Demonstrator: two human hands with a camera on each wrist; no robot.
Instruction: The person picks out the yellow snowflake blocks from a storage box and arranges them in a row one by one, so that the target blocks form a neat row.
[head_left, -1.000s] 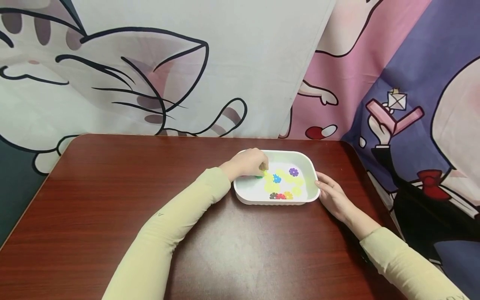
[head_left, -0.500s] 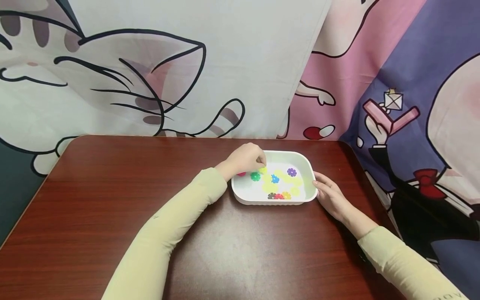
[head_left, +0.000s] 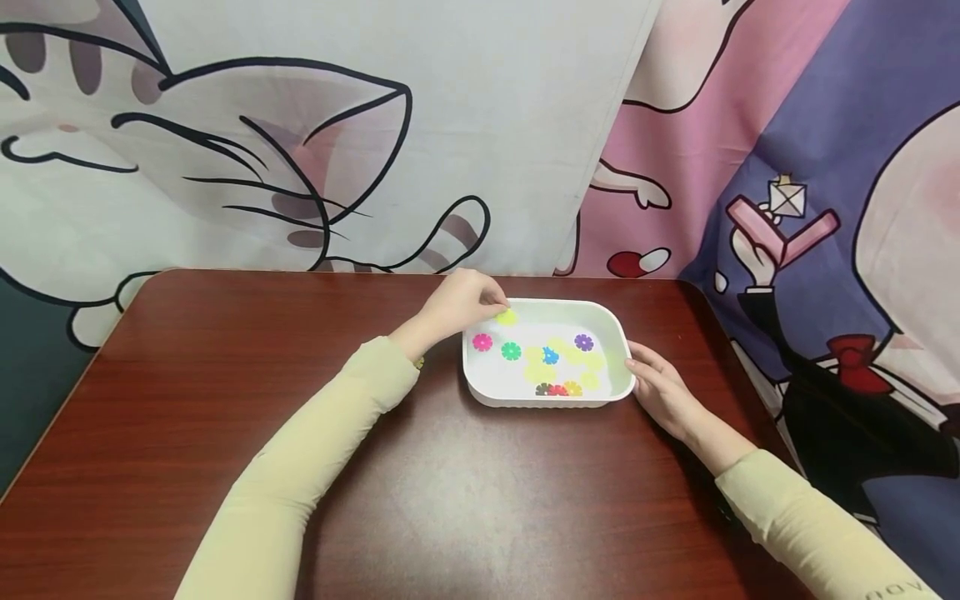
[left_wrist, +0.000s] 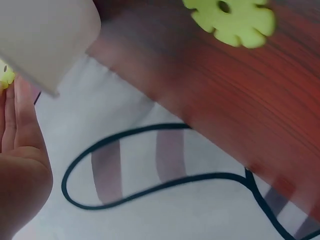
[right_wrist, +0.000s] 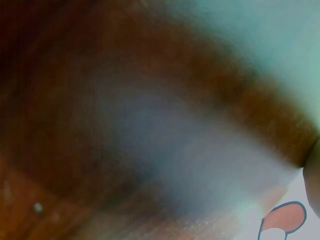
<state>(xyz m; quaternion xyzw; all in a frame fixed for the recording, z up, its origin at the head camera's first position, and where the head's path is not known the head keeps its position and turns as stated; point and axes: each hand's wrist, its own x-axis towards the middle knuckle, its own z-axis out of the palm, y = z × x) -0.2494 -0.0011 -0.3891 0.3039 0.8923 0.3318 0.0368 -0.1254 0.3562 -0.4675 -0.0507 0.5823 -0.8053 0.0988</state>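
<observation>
My left hand (head_left: pixel 457 307) pinches a yellow flower-shaped piece (head_left: pixel 507 317) over the back left corner of the white tray (head_left: pixel 551 402). In the left wrist view the left hand (left_wrist: pixel 25 155) shows at the left edge, with the yellow piece (left_wrist: pixel 7 77) at its fingertips beside the tray wall (left_wrist: pixel 45 40). At the tray's right end, my right hand (head_left: pixel 663 390) grips the rim, thumb on top. Inside lie a pink piece (head_left: pixel 482 342), a green piece (head_left: pixel 511 351), a blue piece (head_left: pixel 551 356), a purple piece (head_left: pixel 583 342) and several others. The right wrist view is mostly blurred.
The brown table (head_left: pixel 285 333) extends left and in front of the tray. Printed cloth (head_left: pixel 525 125) hangs behind the table and along its right side. Another yellow piece (left_wrist: pixel 230 20) shows large in the left wrist view; its support cannot be told.
The left hand has moved left and back from inside the tray, carrying the yellow piece, and uncovered the green and pink pieces. The right hand has kept its hold.
</observation>
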